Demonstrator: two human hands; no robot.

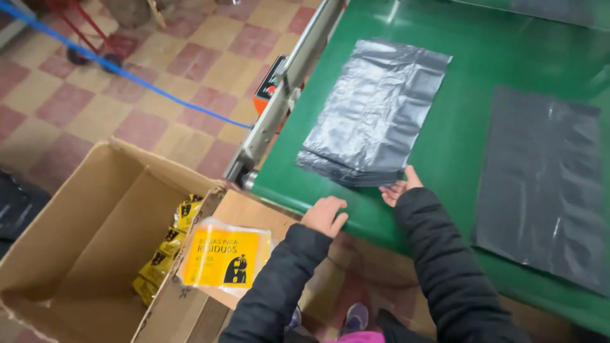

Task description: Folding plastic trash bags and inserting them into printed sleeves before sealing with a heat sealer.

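A folded stack of grey plastic bags (372, 114) lies on the green table (457, 152), near its front left corner. My right hand (400, 187) is palm up with its fingers under the stack's near edge, touching it. My left hand (325, 215) rests on the table's front edge, fingers curled and holding nothing. A second, wider sheet of dark grey plastic (546, 184) lies flat to the right.
An open cardboard box (82, 241) stands on the floor at left, holding several yellow packets (168, 244). One yellow packet (225, 257) lies on the box's flap. A metal rail (286, 89) runs along the table's left side. A blue cable (146, 86) crosses the tiled floor.
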